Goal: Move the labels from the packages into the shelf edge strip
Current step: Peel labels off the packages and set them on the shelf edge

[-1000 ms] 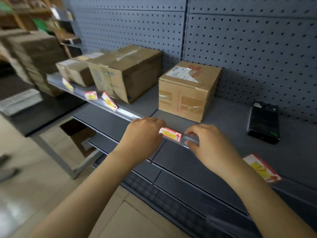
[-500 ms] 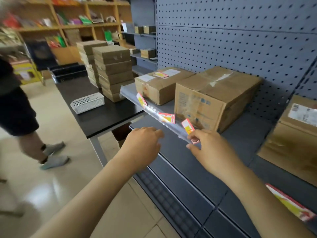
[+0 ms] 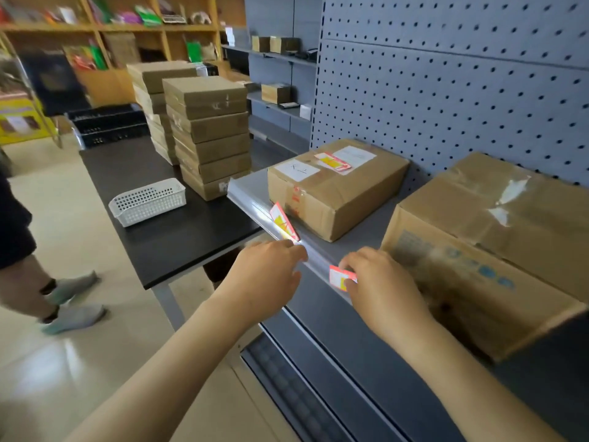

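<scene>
The right hand (image 3: 381,283) covers part of the red label (image 3: 339,277) at the shelf edge strip (image 3: 255,202), so its print is unreadable. At three o'clock, the frame edge crops the large carton (image 3: 497,250). At nine o'clock, a bystander (image 3: 19,237) is cropped too.

A small shop or stockroom. Grey pegboard shelving (image 3: 446,100) carries taped cardboard boxes (image 3: 334,186), and wooden shelves (image 3: 127,27) of colourful goods line the far wall.

black table (image 3: 165,231), left of the shelving | white perforated basket (image 3: 148,201) on it, near edge | two stacks of flat brown boxes (image 3: 208,135) behind basket | bystander's grey shoes (image 3: 75,301), far left floor | wooden shelves (image 3: 127,30), far back
</scene>
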A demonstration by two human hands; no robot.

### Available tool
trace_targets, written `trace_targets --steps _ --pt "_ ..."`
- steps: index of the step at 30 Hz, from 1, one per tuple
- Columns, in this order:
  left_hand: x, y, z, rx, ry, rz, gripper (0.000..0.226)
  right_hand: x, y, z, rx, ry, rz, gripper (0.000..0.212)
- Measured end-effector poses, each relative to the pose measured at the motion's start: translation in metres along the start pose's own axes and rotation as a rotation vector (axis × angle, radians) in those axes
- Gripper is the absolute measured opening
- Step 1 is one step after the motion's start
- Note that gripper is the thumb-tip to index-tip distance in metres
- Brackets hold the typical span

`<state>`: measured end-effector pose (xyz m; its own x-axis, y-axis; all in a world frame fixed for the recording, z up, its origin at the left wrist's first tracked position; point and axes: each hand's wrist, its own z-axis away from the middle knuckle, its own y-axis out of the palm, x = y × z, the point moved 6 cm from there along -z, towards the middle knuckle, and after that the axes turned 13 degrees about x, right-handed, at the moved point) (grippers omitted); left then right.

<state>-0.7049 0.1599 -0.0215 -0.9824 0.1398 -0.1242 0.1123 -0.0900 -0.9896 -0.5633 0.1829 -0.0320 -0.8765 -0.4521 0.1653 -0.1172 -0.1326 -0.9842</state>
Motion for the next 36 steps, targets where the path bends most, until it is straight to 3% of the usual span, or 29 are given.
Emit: trace_targets --steps 8,15,23,29,36 --pt "0.018 -0.005 -0.049 0.021 0.186 0.024 0.028 -0.007 0.010 -0.029 0.175 0.280 0.089 0.024" --pt "0.029 -0.006 -0.067 0.041 0.379 -0.004 0.026 -0.005 0.000 -0.022 0.050 0.489 -0.034 0.018" --pt "0.026 -0.012 -0.067 0.046 0.521 -0.018 0.024 0.008 -0.012 -0.007 -0.054 0.534 -0.082 0.026" --pt "-0.014 -0.020 -0.051 0.019 0.674 -0.033 0.023 0.005 -0.028 0.040 -0.214 0.577 -0.234 0.016" --pt "-0.111 -0.017 -0.012 0.022 0.930 -0.038 0.018 -0.017 -0.031 0.148 -0.268 0.796 -0.221 0.019"
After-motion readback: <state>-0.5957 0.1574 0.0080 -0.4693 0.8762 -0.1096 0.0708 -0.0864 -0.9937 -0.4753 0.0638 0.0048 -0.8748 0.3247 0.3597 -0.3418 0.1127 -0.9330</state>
